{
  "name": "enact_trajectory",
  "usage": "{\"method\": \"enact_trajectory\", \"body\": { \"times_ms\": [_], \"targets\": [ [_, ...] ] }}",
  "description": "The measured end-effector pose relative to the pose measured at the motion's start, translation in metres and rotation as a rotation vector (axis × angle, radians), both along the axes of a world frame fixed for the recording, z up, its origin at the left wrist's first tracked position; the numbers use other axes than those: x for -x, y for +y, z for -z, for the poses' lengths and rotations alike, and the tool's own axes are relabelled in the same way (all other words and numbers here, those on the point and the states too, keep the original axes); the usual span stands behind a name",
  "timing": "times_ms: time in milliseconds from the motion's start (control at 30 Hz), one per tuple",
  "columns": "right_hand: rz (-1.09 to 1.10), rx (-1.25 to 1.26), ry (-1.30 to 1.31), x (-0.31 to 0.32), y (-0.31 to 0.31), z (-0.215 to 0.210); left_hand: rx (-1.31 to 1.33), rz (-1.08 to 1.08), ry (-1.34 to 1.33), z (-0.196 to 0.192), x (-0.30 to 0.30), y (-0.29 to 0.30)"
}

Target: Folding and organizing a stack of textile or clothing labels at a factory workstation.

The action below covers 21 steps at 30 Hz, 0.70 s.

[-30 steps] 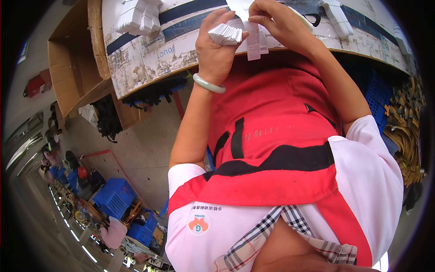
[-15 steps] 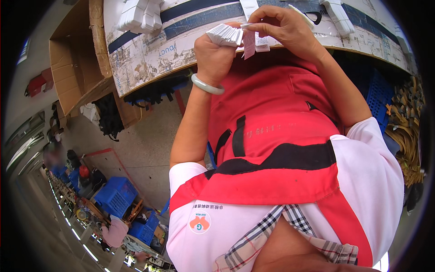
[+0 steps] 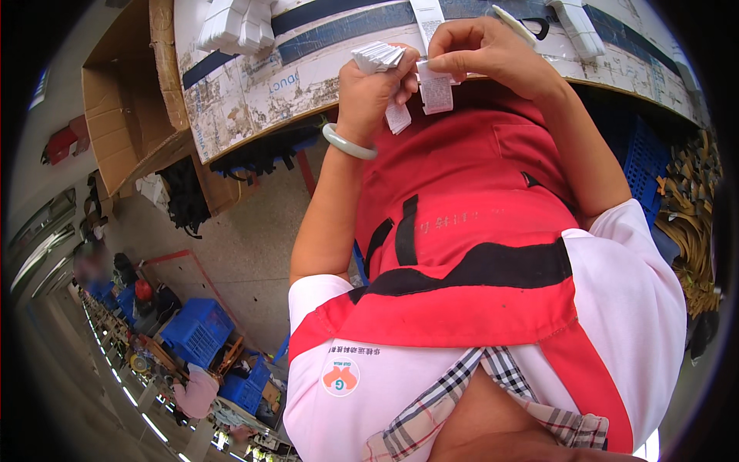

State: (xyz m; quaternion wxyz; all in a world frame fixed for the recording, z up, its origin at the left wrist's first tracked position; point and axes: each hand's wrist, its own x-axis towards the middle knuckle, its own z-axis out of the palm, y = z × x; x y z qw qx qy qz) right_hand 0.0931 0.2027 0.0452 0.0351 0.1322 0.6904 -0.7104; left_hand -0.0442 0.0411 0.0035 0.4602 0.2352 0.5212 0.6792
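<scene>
My left hand point(image 3: 362, 100), with a pale bangle point(image 3: 350, 142) at its wrist, is closed around a fanned stack of folded white labels point(image 3: 377, 56). A loose label end point(image 3: 398, 118) hangs below its fingers. Just to the right, my right hand point(image 3: 493, 58) pinches a printed white label point(image 3: 437, 94) between thumb and finger. That label dangles over the table's near edge, in front of my red apron point(image 3: 469, 177). Behind the fingers a white printed strip point(image 3: 428, 19) lies on the table; whether it joins the pinched label is hidden.
On the worn table point(image 3: 231, 115) sit a bundle of white labels point(image 3: 235, 29) at left and another stack point(image 3: 577, 31) at right. Near my right hand lies a slim whitish piece point(image 3: 514, 25). An open cardboard box point(image 3: 127, 108) stands left; a blue crate point(image 3: 645, 162) is below right.
The pinkish label end between my hands is gone from there. A label end now hangs below my left hand, and the printed label shows under my right fingers. My right hand has shifted slightly down and right.
</scene>
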Motion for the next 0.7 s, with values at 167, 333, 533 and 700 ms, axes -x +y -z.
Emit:
{"method": "enact_trajectory", "body": {
  "times_ms": [167, 333, 533, 700],
  "targets": [
    [0.17, -0.141, 0.122, 0.008, -0.02, 0.008, -0.111, 0.364, -0.427, 0.008, 0.01, -0.005],
    [0.207, -0.267, 0.231, 0.018, 0.001, 0.035, 0.022, 0.223, -0.274, 0.01, 0.0, -0.002],
    [0.459, -0.953, 0.2, 0.036, 0.029, 0.056, 0.067, 0.082, -0.254, 0.007, -0.006, 0.003],
    [0.398, -1.074, 0.159, 0.037, 0.027, 0.049, 0.095, 0.025, -0.1, 0.009, -0.001, 0.004]
  ]
}}
